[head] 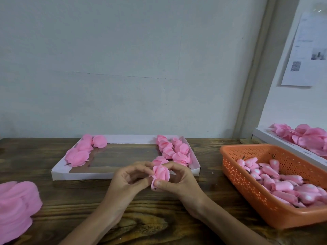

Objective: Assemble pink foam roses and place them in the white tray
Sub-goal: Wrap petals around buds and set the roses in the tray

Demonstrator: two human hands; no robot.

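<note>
A pink foam rose (161,175) is held between both hands just in front of the white tray (83,175). My left hand (128,179) pinches its left side with curled fingers. My right hand (180,181) grips it from the right, thumb pressed at the rose's base. Inside the tray, several finished roses lie in a group at the left end (80,152) and another group at the right end (174,150). The tray's middle shows bare floor.
An orange perforated basket (237,175) at the right holds several pink rose buds (283,183). A stack of pink foam petals (15,209) sits at the left table edge. Another white tray with pink petals (307,137) stands at the far right. A wall rises behind the wooden table (159,218).
</note>
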